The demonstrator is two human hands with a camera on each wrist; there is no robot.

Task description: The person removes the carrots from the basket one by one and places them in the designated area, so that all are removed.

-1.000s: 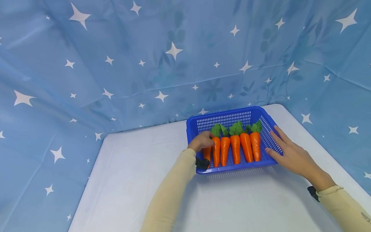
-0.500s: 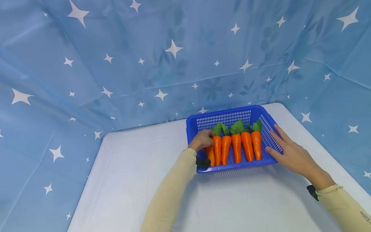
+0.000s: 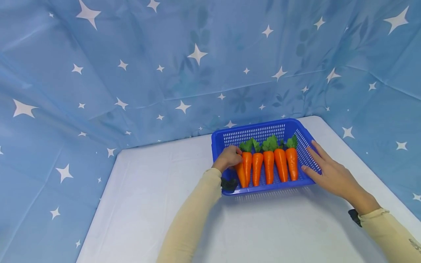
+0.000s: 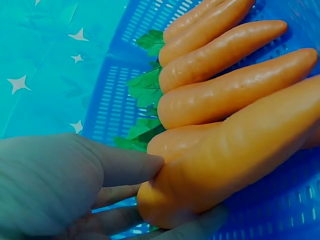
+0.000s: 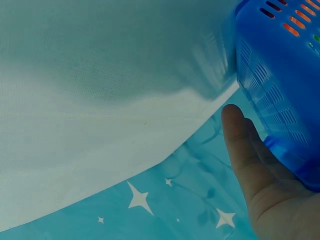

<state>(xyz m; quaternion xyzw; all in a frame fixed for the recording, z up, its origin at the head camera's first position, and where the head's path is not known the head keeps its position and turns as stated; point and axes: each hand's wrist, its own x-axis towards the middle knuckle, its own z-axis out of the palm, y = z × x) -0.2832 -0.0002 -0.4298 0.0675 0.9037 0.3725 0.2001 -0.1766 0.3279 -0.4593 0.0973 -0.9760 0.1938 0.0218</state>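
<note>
Gripping an orange, glossy, tapered carrot [image 4: 235, 150] in a blue, perforated plastic basket [image 3: 273, 187]

The bare left hand [image 3: 230, 157], in a cream sleeve [image 3: 190, 219], has its thumb and fingers clamped on the carrot's thick upper end, thumb on one side and fingers curled under the other. That carrot is the leftmost in the basket, slanting so that its narrow tip is close beside the tip of the next one; in the left wrist view it partly overlaps this neighbour. Five more orange carrots [image 3: 268, 168] lie side by side to its right, tips toward the near rim, green leafy tops [image 3: 270, 143] toward the far wall.

The bare right hand [image 3: 338, 179] is at the basket's right rim, fingers straight and spread apart; whether the fingertips press on it cannot be told. The rectangular basket stands near the far right corner of a white-clothed table [image 3: 148, 204]. Behind hangs a blue fabric backdrop [image 3: 164, 84] printed with white four-pointed stars [image 3: 197, 54].
</note>
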